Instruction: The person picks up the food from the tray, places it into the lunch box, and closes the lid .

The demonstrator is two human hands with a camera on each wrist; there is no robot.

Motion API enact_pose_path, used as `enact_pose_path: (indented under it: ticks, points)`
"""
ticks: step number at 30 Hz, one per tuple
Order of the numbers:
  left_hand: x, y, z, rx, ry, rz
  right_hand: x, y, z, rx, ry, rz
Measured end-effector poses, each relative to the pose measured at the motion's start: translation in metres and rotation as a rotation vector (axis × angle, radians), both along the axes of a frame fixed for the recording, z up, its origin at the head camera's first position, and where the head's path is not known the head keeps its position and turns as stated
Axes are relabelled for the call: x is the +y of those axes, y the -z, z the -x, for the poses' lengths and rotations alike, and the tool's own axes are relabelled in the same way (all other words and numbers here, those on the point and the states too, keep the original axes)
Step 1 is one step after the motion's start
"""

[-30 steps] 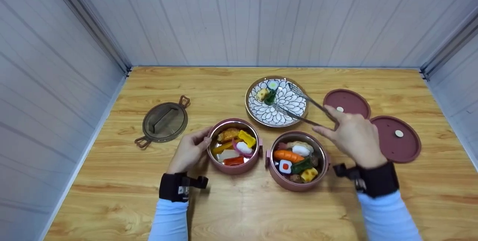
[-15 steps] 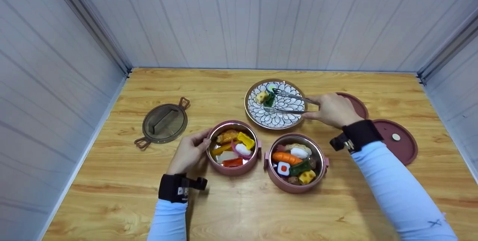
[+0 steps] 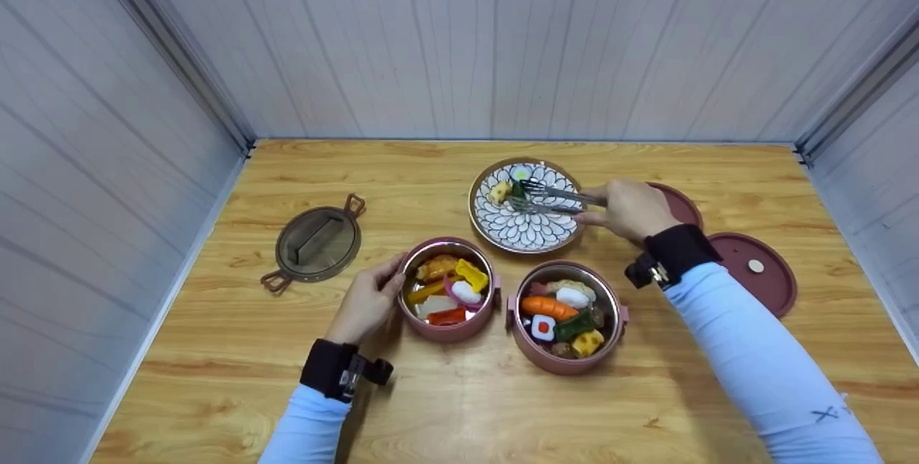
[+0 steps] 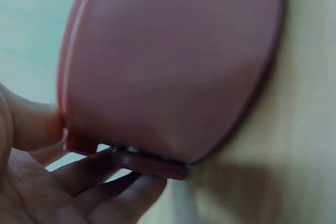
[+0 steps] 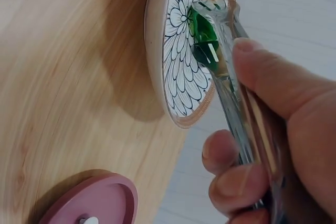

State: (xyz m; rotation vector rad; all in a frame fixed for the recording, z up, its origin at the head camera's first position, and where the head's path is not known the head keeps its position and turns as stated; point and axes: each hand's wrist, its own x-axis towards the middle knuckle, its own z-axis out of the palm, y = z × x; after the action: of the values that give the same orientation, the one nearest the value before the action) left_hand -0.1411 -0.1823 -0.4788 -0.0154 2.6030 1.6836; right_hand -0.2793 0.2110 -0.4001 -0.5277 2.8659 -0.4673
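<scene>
My left hand (image 3: 365, 300) grips the side latch of the left pink round lunch box (image 3: 446, 330), its thumb by the rim and fingers under the latch (image 4: 152, 165). Toy food lies in that box. My right hand (image 3: 635, 210) holds metal tongs (image 3: 567, 200) over the patterned plate (image 3: 531, 240). Their tips are at a dark green vegetable piece (image 5: 205, 40); whether they clamp it is unclear. A yellowish food piece (image 3: 500, 192) and a pale round slice with a green middle (image 3: 521, 174) are also on the plate.
To the right of the left box stands a second pink lunch box (image 3: 556, 362) filled with several toy foods. Two dark red lids (image 3: 757, 291) lie at the right, partly behind my right arm. A dark oval lid with brown handles (image 3: 319, 245) lies at the left.
My right hand has moved left and brought the tongs to the green piece. The tong tips have drawn closer together. My left hand stays at the left lunch box.
</scene>
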Motion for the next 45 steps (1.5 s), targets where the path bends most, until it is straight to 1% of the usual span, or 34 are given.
enact_pose_path:
  ticks: [6, 10, 13, 17, 19, 22, 25, 27, 29, 32, 34, 36, 38, 41, 45]
  points:
    - [0.005, 0.007, -0.003, 0.092, 0.014, 0.083, 0.005, -0.003, -0.007, 0.016, 0.044, -0.046]
    - [0.006, 0.012, -0.005, 0.136, 0.023, 0.112, 0.008, -0.007, -0.013, 0.020, 0.054, -0.058]
    - [0.005, 0.014, -0.005, 0.131, 0.026, 0.106, 0.010, -0.013, -0.018, 0.037, 0.042, -0.063]
    - [0.004, 0.013, -0.004, 0.100, 0.036, 0.097, 0.013, -0.022, -0.028, 0.075, 0.034, -0.051]
    - [0.004, 0.012, -0.004, 0.098, 0.047, 0.105, 0.015, -0.028, -0.036, 0.094, 0.028, -0.034]
    - [0.003, 0.010, -0.004, 0.100, 0.070, 0.133, 0.013, -0.034, -0.052, 0.112, 0.013, 0.013]
    - [-0.001, 0.005, -0.003, 0.078, 0.129, 0.167, 0.005, -0.038, -0.070, 0.109, -0.013, 0.056]
    - [-0.006, 0.000, -0.004, 0.044, 0.194, 0.200, -0.003, -0.039, -0.083, 0.109, -0.043, 0.072]
    - [-0.012, -0.005, -0.005, -0.005, 0.262, 0.243, -0.012, -0.040, -0.095, 0.118, -0.071, 0.069]
    - [-0.015, -0.012, -0.009, -0.024, 0.359, 0.310, -0.023, -0.040, -0.112, 0.163, -0.134, 0.072]
    - [-0.014, -0.014, -0.009, -0.016, 0.390, 0.345, -0.030, -0.040, -0.121, 0.210, -0.182, 0.070]
    - [-0.012, -0.016, -0.008, 0.002, 0.404, 0.367, -0.038, -0.039, -0.128, 0.251, -0.236, 0.069]
    - [-0.009, -0.018, -0.006, 0.007, 0.403, 0.388, -0.047, -0.037, -0.133, 0.269, -0.277, 0.052]
    - [-0.005, -0.019, -0.004, -0.001, 0.400, 0.427, -0.059, -0.034, -0.140, 0.261, -0.315, 0.030]
    - [-0.004, -0.020, -0.003, -0.007, 0.405, 0.456, -0.071, -0.030, -0.146, 0.279, -0.348, -0.007]
